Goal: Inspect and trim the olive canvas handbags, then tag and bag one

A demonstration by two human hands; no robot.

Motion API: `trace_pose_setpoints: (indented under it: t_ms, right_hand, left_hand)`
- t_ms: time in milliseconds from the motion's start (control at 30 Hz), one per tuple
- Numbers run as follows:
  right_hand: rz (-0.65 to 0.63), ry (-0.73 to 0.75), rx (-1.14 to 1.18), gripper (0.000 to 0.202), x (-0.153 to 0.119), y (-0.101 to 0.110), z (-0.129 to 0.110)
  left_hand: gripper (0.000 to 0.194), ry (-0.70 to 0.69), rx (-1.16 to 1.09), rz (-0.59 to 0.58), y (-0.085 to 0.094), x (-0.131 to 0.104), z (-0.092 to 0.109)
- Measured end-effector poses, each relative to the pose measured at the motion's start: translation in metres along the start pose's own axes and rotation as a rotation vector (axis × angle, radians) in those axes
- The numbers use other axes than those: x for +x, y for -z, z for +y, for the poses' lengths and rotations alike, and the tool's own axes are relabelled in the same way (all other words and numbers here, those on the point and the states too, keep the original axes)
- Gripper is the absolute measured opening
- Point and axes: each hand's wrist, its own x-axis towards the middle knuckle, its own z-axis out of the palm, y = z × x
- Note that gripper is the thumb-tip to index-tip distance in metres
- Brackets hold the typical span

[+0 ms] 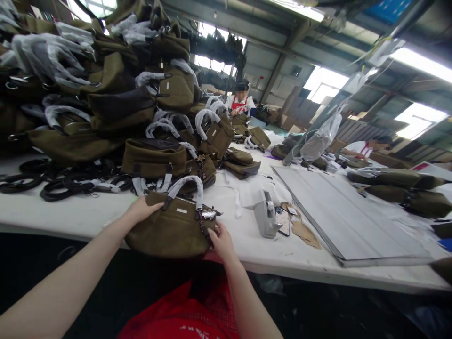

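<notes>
An olive-green handbag (169,233) stands at the table's front edge, its handle (187,186) wrapped in clear plastic. My left hand (141,209) is closed on the bag's upper left side; some of its fingers are hidden behind the fabric. At the right end, my right hand (221,239) grips the bag's side with bent fingers. Beside that hand hangs a dark braided charm (203,223) with a shiny, plastic-looking piece (208,214). A small pale label (181,211) shows on the front of the bag.
Similar bags (116,108) are piled high at the left and back. Coiled black straps (63,186) lie at left. A grey tape dispenser (265,216), a phone (282,221) and stacked grey boards (346,212) lie right. One co-worker (240,101) is behind, another (367,148) at right.
</notes>
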Motion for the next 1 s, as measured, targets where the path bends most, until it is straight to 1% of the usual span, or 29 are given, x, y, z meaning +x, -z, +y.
trace_pose_setpoints:
  t_ms: [33, 67, 133, 167, 200, 233, 267, 333, 367, 433, 500, 533, 567, 600, 633, 667, 700, 733, 767, 800, 833, 867, 900, 933, 1000]
  right_hand:
    - [-0.001, 0.013, 0.028, 0.041, -0.004, -0.002, 0.001]
    - [-0.012, 0.030, 0.062, 0.042, -0.011, -0.001, 0.001]
    - [-0.050, 0.060, 0.110, 0.044, -0.028, 0.003, 0.000]
    - [-0.058, 0.072, 0.105, 0.042, -0.038, 0.006, -0.001]
    - [-0.053, 0.080, 0.077, 0.039, -0.046, 0.009, -0.002]
    - [-0.043, 0.084, 0.028, 0.036, -0.053, 0.010, -0.003]
    - [-0.025, 0.079, -0.033, 0.034, -0.057, 0.011, -0.003]
    - [0.000, 0.056, -0.141, 0.029, -0.059, 0.008, -0.004]
    - [0.000, 0.037, -0.173, 0.025, -0.057, 0.006, -0.004]
    - [0.002, 0.006, -0.207, 0.021, -0.051, 0.000, -0.003]
    - [0.003, -0.018, -0.221, 0.021, -0.046, -0.003, -0.003]
    - [0.001, -0.024, -0.233, 0.021, -0.045, -0.004, -0.002]
    - [-0.002, -0.021, -0.250, 0.021, -0.045, -0.004, -0.001]
    - [-0.009, -0.014, -0.272, 0.021, -0.047, -0.003, -0.001]
    - [-0.013, -0.005, -0.297, 0.021, -0.049, -0.003, 0.000]
    - [-0.014, 0.004, -0.328, 0.021, -0.052, -0.002, 0.001]
    - [-0.012, 0.010, -0.360, 0.021, -0.056, -0.001, 0.003]
    - [-0.008, 0.013, -0.390, 0.020, -0.059, -0.001, 0.004]
    - [-0.006, 0.012, -0.416, 0.020, -0.061, -0.002, 0.005]
    - [-0.004, 0.011, -0.438, 0.020, -0.064, -0.002, 0.006]
    - [-0.001, 0.012, -0.458, 0.020, -0.065, -0.003, 0.007]
    - [0.005, 0.016, -0.479, 0.020, -0.067, -0.005, 0.008]
    - [0.010, 0.023, -0.501, 0.021, -0.067, -0.006, 0.009]
    - [0.015, 0.033, -0.526, 0.021, -0.068, -0.008, 0.010]
    - [0.023, 0.053, -0.571, 0.021, -0.069, -0.010, 0.010]
  left_hand:
    - [0.061, 0.014, 0.000, 0.044, -0.007, -0.012, -0.007]
    - [0.065, 0.022, 0.002, 0.130, -0.013, -0.030, -0.015]
    - [0.070, -0.005, -0.005, 0.350, -0.021, -0.073, -0.031]
    - [0.070, 0.004, -0.016, 0.424, -0.023, -0.094, -0.040]
    - [0.069, 0.031, -0.029, 0.439, -0.025, -0.114, -0.049]
    - [0.066, 0.057, -0.049, 0.415, -0.026, -0.129, -0.057]
    - [0.063, 0.092, -0.067, 0.357, -0.028, -0.141, -0.065]
    - [0.059, 0.170, -0.094, 0.191, -0.033, -0.151, -0.079]
    - [0.059, 0.216, -0.093, 0.121, -0.037, -0.150, -0.084]
    - [0.068, 0.316, -0.068, 0.033, -0.043, -0.144, -0.092]
    - [0.080, 0.393, -0.055, -0.003, -0.047, -0.138, -0.095]
    - [0.084, 0.410, -0.059, 0.011, -0.048, -0.136, -0.093]
    - [0.086, 0.403, -0.060, 0.071, -0.048, -0.137, -0.090]
    - [0.088, 0.361, -0.049, 0.178, -0.048, -0.139, -0.085]
    - [0.090, 0.280, -0.024, 0.315, -0.047, -0.143, -0.077]
    - [0.091, 0.167, 0.005, 0.454, -0.046, -0.147, -0.069]
    - [0.089, 0.040, 0.030, 0.558, -0.046, -0.151, -0.059]
    - [0.084, -0.087, 0.038, 0.600, -0.046, -0.155, -0.049]
    - [0.075, -0.196, 0.021, 0.575, -0.047, -0.156, -0.039]
    - [0.063, -0.272, -0.022, 0.496, -0.050, -0.156, -0.030]
    - [0.052, -0.309, -0.086, 0.388, -0.055, -0.153, -0.021]
    - [0.044, -0.305, -0.170, 0.261, -0.061, -0.149, -0.013]
    - [0.040, -0.258, -0.271, 0.122, -0.068, -0.142, -0.007]
    - [0.039, -0.181, -0.378, -0.010, -0.076, -0.135, -0.001]
    - [0.041, -0.022, -0.546, -0.214, -0.092, -0.121, 0.009]
